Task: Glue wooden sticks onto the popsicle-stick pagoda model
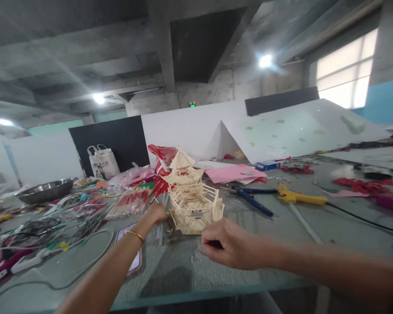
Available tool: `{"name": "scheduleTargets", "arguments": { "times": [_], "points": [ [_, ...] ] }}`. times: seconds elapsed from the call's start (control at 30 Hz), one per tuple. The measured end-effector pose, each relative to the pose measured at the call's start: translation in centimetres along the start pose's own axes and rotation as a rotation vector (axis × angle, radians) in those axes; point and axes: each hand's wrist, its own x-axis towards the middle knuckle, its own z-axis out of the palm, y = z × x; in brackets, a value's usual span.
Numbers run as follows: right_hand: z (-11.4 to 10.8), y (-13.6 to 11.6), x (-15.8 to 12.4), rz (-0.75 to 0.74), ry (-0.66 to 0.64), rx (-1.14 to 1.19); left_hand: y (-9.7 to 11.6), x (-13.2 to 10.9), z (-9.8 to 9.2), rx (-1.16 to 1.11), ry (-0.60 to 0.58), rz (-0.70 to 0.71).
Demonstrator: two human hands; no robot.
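Note:
A pagoda model (pixel 196 205) built of thin wooden sticks stands upright on the grey table, its tiered roofs behind an open railed base. My left hand (pixel 157 213), with a gold bangle on the wrist, is closed beside the model's left side. A thin pale stick tip shows near its fingers, but I cannot tell whether they hold it. Close to the front right of the base, my right hand (pixel 227 244) is curled with thumb and fingers drawn together. Anything inside it is hidden. Under my left forearm lies a phone (pixel 136 261).
Right of the model are blue-handled pliers (pixel 253 201) and a yellow glue gun (pixel 301 197) with a black cord. Bagged sticks (pixel 131 203), cables and a metal bowl (pixel 47 190) crowd the left. Pink paper (pixel 232 173) lies behind. The table's front edge (pixel 216 292) is near.

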Motion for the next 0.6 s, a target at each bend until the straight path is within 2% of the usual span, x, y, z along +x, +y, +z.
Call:
{"name": "scheduleTargets", "arguments": {
  "times": [0.07,0.17,0.3,0.33,0.37,0.4,0.43,0.47,0.53,0.6],
  "points": [
    [-0.4,-0.2,0.5,0.007,-0.009,0.074,0.1,0.1,-0.3,-0.045,-0.033,-0.095],
    [-1.8,0.0,0.3,0.086,-0.030,0.199,-1.0,-1.5,-2.2,-0.155,-0.028,-0.202],
    [-3.4,0.7,0.4,0.277,-0.067,0.384,-2.2,-6.7,-5.4,-0.319,0.054,-0.196],
    [-3.3,0.7,0.7,0.307,-0.062,0.434,-1.9,-8.4,-5.8,-0.371,0.097,-0.174],
    [-3.0,0.5,1.1,0.321,-0.044,0.495,-1.3,-10.0,-5.9,-0.512,0.205,-0.129],
    [-2.5,0.2,1.6,0.320,-0.015,0.556,-0.3,-11.5,-5.5,-0.601,0.241,-0.050],
    [-1.8,-0.3,2.1,0.312,0.017,0.627,1.0,-12.9,-4.8,-0.630,0.252,0.055],
    [-1.0,-0.8,2.6,0.297,0.059,0.689,2.4,-14.1,-3.7,-0.622,0.311,0.133],
    [0.6,-1.7,3.3,0.296,0.185,0.717,5.6,-15.9,-0.9,-0.559,0.322,0.305],
    [1.2,-1.9,3.2,0.346,0.310,0.787,8.5,-16.9,2.0,-0.587,0.387,0.425]
  ]
}}
